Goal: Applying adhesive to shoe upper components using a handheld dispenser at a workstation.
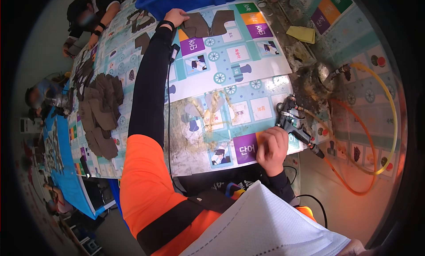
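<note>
My left arm stretches far forward across the table. Its hand (176, 17) has the fingers closed at the left corner of a flat brown V-notched piece (197, 26), apparently cut material. My right hand (272, 150) is curled at the table's near right edge, its palm hidden; whether it holds anything does not show. Just beyond its knuckles lies a metal spray gun (293, 118), its handle pointing toward the lower right. Hoses run from the gun.
A blue bin (186, 0) stands at the far edge. Brown pieces (99, 107) are heaped on the left. Yellowish glue-like stains (208, 114) mark the table. A yellow cloth (301, 34), a grimy pot (325, 72) and an orange hose (363, 127) are right. Another person (90, 17) works far left.
</note>
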Available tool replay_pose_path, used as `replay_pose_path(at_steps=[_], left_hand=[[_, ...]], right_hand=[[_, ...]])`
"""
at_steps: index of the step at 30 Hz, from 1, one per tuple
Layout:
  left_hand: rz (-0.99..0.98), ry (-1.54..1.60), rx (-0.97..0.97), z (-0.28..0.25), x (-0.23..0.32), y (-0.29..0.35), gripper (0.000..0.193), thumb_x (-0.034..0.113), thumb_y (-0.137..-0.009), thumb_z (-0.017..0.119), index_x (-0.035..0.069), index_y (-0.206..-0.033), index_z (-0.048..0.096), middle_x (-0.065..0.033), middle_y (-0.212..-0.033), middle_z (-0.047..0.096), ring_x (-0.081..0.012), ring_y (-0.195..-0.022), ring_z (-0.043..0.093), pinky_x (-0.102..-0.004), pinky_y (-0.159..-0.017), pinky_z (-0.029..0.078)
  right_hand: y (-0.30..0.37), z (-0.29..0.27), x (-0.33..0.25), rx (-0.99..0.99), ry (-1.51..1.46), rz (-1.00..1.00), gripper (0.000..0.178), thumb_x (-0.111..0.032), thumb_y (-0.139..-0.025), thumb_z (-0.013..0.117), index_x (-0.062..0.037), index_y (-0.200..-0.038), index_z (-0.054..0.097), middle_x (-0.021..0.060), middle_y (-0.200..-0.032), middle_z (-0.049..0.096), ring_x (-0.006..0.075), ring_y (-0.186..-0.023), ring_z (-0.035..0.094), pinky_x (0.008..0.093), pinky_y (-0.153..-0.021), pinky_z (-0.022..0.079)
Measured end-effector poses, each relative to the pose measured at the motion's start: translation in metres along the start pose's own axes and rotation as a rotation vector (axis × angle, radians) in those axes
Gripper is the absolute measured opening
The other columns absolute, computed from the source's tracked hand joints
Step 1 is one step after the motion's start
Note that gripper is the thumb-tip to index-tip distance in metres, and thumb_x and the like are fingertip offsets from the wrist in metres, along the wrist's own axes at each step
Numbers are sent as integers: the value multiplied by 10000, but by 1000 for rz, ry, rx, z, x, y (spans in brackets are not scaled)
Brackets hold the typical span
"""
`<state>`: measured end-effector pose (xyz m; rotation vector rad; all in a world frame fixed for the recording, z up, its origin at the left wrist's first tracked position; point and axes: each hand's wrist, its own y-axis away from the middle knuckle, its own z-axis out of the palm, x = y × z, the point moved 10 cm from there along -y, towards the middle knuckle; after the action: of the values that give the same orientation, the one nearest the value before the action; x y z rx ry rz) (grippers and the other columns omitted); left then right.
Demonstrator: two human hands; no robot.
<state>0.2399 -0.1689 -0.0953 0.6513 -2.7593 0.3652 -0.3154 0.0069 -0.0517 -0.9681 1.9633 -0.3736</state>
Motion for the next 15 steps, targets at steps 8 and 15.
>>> replay_pose_path(at_steps=[8, 15], left_hand=[[-60, -6, 27, -6, -6, 2, 292, 290, -798, 724, 92, -1013, 721, -105, -933, 717, -262, -902, 678, -366, -843, 517], [2, 80, 110, -76, -9, 37, 247, 229, -822, 700, 71, -1010, 716, -96, -915, 718, -201, -863, 673, -308, -800, 508]], right_hand=[[1, 3, -1, -28, 17, -7, 244, 72, -573, 552, -7, -804, 566, 140, -854, 582, 347, -864, 569, 412, -770, 457], [2, -3, -3, 12, 5, -21, 245, 50, -573, 560, -24, -806, 573, 115, -830, 573, 328, -867, 569, 411, -770, 445]])
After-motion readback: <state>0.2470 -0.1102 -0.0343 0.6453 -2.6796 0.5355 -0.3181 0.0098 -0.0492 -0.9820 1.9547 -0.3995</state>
